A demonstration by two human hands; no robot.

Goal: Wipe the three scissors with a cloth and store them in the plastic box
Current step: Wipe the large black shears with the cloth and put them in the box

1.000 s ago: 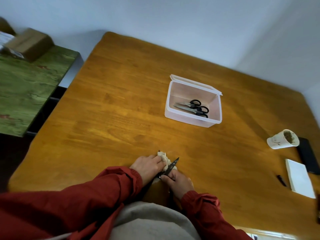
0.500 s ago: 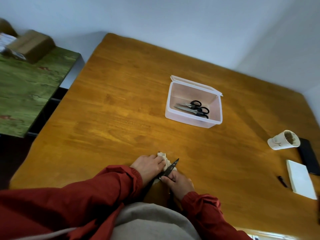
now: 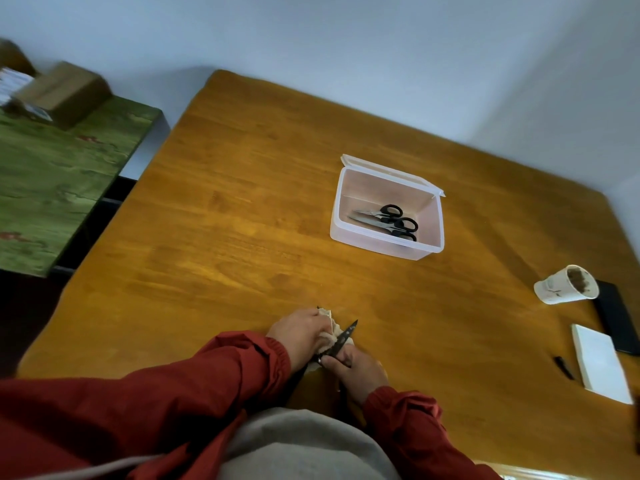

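A clear, rectangular plastic box [image 3: 382,243] stands open on the orange-brown wooden tabletop [image 3: 225,237], its hinged lid [image 3: 391,172] folded back on the side away from the person. Inside it lie what look like two pairs of steel-bladed scissors with black handles [image 3: 388,221], side by side on the floor of the box with their blades pointing to the box's left. The third pair, dark-bladed scissors [image 3: 344,337], is well short of the box, on the person's side of it near the tabletop's front edge, with one blade tip slanting up towards the box. The right hand [image 3: 360,367] holds this pair at the handle end with its fingers curled round it. The left hand [image 3: 299,332], just left of it, grips a crumpled beige cloth [image 3: 330,323] and presses it against the blade. Both wrists come out of red sleeves. Well to the right of the box are a white paper cup [image 3: 554,289] lying on its side, a flat black device [image 3: 616,317], a white notepad [image 3: 601,365] and a small black pen [image 3: 562,367], none of them part of the job. As I read it, two of the three pairs are wiped and stored, and the last is mid-wipe. What is left is to finish that blade, carry the pair across to the box and lay it in beside the others. Whether the lid must then be closed the task does not say.
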